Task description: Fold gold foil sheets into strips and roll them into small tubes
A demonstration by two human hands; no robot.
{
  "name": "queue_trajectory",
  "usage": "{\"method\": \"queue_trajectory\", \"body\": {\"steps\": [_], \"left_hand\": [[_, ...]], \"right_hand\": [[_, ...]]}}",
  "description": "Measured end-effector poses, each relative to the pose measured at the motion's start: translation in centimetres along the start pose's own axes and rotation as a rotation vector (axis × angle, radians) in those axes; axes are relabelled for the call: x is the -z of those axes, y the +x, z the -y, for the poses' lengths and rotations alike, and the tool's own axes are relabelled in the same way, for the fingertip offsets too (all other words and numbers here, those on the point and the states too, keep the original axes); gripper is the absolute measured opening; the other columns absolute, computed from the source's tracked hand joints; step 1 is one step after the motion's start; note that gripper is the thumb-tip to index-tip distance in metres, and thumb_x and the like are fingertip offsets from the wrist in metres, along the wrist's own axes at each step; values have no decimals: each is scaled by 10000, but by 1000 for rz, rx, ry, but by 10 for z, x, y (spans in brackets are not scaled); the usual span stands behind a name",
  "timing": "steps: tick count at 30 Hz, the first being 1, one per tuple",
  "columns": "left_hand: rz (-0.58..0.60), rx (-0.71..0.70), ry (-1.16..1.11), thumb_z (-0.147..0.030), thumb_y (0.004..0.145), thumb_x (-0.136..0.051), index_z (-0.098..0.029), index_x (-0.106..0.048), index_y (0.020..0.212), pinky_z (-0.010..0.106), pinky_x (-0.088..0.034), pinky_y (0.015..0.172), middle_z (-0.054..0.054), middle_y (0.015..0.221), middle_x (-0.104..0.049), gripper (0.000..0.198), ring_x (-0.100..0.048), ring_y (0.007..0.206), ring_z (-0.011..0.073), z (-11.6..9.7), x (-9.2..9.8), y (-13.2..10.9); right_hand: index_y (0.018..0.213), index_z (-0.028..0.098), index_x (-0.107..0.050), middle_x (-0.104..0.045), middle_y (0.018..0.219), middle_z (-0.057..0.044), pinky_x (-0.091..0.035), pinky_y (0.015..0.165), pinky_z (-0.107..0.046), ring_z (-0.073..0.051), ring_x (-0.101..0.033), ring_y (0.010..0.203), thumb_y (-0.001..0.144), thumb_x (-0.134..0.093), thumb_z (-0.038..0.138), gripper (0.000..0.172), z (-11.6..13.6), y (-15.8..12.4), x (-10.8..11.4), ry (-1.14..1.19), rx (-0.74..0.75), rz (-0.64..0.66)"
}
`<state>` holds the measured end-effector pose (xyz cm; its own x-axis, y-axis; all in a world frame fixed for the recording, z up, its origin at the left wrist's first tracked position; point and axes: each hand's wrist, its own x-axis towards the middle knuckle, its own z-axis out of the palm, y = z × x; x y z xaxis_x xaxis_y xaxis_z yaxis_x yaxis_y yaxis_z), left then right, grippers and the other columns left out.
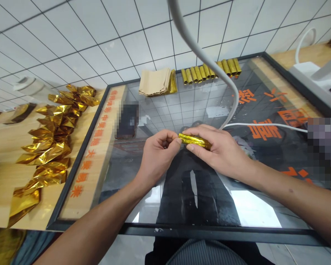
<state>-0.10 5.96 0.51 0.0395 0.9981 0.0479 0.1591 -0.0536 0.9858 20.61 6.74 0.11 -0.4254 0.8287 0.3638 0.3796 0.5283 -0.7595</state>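
Above the middle of the glass panel (143, 165), my right hand (217, 145) is closed around a rolled tube of gold foil paper (194, 140), thumb below and fingers over the top. My left hand (161, 151) has its thumb and forefinger pinched together at the tube's left end; whether they grip its edge is too fine to make out. Farther back lies a stack of foil paper sheets (154, 81), mostly pale side up with some gold at its right. Beside it stretches a row of several gold foil tubes (211, 71).
Folded gold foil pieces (51, 129) line the wooden table at left. A phone (127, 120), partly blurred out, lies on the glass. A thick grey flexible arm (209, 60) curves down behind my right hand. A white cable (264, 126) runs right, below a white power strip (306, 73).
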Motion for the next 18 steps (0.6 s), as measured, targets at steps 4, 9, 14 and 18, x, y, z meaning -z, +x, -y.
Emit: {"method": "queue_trajectory", "body": {"steps": [4, 9, 14, 18], "left_hand": [[1, 17, -2, -271, 904, -762, -180, -679, 768, 196, -349, 487, -33, 670, -624, 183, -469, 539, 66, 0, -1, -1], [69, 59, -52, -287, 901, -778, -183, -713, 836, 190, -360, 447, -31, 668, -647, 138, -492, 500, 67, -3, 0, 0], [101, 63, -123, -281, 875, -821, -188, -760, 930, 177, -449, 465, -39, 662, -649, 124, -544, 518, 75, 0, 3, 3], [107, 98, -198, -282, 840, -866, -175, -758, 890, 180, -509, 474, -25, 681, -692, 160, -578, 503, 73, 1, 3, 5]], "right_hand": [[1248, 267, -753, -807, 1193, -21, -548, 910, -362, -231, -749, 1077, 1048, -650, 228, 229, 1, 1, -1, 38, -53, 2], [1246, 275, -763, -813, 1190, -8, -549, 944, -368, -228, -755, 1096, 1047, -644, 200, 244, -1, 0, -3, 37, -71, -17], [1270, 257, -756, -819, 1228, -22, -561, 948, -383, -248, -762, 1119, 1061, -647, 247, 236, -5, -1, -3, 33, -96, -43], [1277, 249, -757, -821, 1234, -32, -564, 946, -396, -260, -768, 1106, 1068, -641, 280, 241, -6, 0, -2, 53, -115, -41]]}}
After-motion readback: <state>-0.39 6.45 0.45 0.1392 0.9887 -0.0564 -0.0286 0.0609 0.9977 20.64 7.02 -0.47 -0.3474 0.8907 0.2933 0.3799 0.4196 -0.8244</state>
